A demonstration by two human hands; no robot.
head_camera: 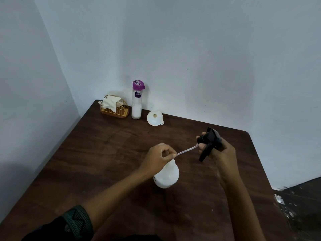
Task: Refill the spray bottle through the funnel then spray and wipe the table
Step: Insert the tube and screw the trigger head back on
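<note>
A white spray bottle body (167, 177) stands on the dark wooden table (107, 153), near its middle. My left hand (159, 158) grips the bottle's neck from above. My right hand (219, 150) holds the black trigger spray head (211, 142) off the bottle, up and to the right. Its clear dip tube (187, 150) slants from the head down toward the bottle's mouth, which my left hand hides. A white funnel (154, 118) lies on its side at the back of the table. Left of it stands a tall clear refill bottle (136, 101) with a purple cap and white contents.
A gold wire holder (115, 110) with white cloth or napkins (110, 102) sits in the table's back left corner. Pale walls close in behind and to the left. The table's right edge drops to a dark floor (302, 202) with small debris.
</note>
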